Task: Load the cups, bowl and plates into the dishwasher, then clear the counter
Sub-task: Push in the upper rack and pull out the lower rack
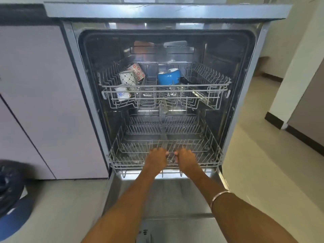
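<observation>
Head view, one frame. Dishwasher [252,71]: open, door [175,195] folded flat toward the viewer.

Lower rack [122,155]: wire, sitting at the mouth of the tub with its front edge just over the door hinge; no dishes could be made out in it.

Left hand [156,159] and right hand [187,160]: side by side at the middle of the lower rack's front rail, thumbs nearly touching, fingers curled over the wire and gripping it. Thin metal bangle [220,196] on the right forearm.

Upper rack [210,88]: pushed in, loaded. Left side held three cups: red-flowered cup [137,71] at the back, tilted; white lattice-patterned cup [127,78] just in front of it, touching; blue-flowered cup [121,93] at the front rail. Centre: blue bowl [169,77], tipped on its side, with a dark utensil [187,81] just beside it on the right. Right side of the rack bare tines.

Surroundings: pale cabinet doors [43,93] left of the machine; dark bag [8,186] on the floor at lower left; tiled floor [254,163] right.
</observation>
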Motion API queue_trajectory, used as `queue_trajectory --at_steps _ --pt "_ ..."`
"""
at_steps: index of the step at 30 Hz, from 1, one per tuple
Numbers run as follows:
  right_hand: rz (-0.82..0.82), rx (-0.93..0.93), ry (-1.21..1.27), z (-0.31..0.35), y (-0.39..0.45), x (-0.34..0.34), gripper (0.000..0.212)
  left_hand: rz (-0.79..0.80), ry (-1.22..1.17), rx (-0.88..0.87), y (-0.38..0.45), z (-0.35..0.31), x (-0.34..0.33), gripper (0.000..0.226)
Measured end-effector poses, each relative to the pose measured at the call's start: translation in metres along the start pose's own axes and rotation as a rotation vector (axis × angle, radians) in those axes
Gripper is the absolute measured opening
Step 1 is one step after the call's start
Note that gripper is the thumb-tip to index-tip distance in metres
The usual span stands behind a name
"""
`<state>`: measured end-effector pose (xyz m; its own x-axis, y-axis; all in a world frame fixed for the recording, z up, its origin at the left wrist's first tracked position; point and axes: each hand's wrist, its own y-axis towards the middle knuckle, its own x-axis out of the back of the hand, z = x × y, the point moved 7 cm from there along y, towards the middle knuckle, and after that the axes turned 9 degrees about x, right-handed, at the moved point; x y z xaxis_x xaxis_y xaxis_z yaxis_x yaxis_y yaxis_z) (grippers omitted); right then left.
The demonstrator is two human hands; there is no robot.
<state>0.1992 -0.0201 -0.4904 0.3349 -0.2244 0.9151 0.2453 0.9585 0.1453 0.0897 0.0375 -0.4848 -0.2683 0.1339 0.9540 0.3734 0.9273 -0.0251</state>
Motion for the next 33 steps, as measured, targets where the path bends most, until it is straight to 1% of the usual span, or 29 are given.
queue_trajectory --at_steps 5,11,15,18,20,23,26,30,33 --pt "0.020 -0.041 0.012 0.001 -0.024 0.000 0.017 0.048 -0.088 0.029 -0.021 0.004 0.002 0.032" --pt "0.009 -0.044 0.023 0.009 -0.053 0.003 0.020 0.093 -0.071 0.002 -0.051 0.003 0.005 0.035" --pt "0.058 -0.055 0.061 0.016 -0.079 0.009 0.024 0.176 -0.072 0.004 -0.074 0.002 0.006 0.027" --pt "0.083 -0.044 0.069 0.023 -0.104 0.016 0.029 0.216 -0.057 0.011 -0.096 0.005 0.004 0.028" --pt "0.085 -0.030 0.085 0.028 -0.118 0.020 0.031 0.233 -0.061 -0.015 -0.112 0.004 0.004 0.030" --pt "0.142 -0.056 0.106 0.032 -0.140 0.022 0.035 0.293 -0.059 -0.021 -0.137 0.005 0.000 0.030" --pt "0.221 -0.052 0.121 0.038 -0.165 0.020 0.040 0.295 -0.087 0.009 -0.164 0.010 -0.001 0.031" --pt "0.261 -0.097 0.123 0.047 -0.207 0.025 0.035 0.328 -0.109 0.049 -0.204 0.013 -0.001 0.034" --pt "0.340 -0.127 0.146 0.051 -0.235 0.025 0.035 0.387 -0.110 0.101 -0.237 0.014 0.001 0.034"
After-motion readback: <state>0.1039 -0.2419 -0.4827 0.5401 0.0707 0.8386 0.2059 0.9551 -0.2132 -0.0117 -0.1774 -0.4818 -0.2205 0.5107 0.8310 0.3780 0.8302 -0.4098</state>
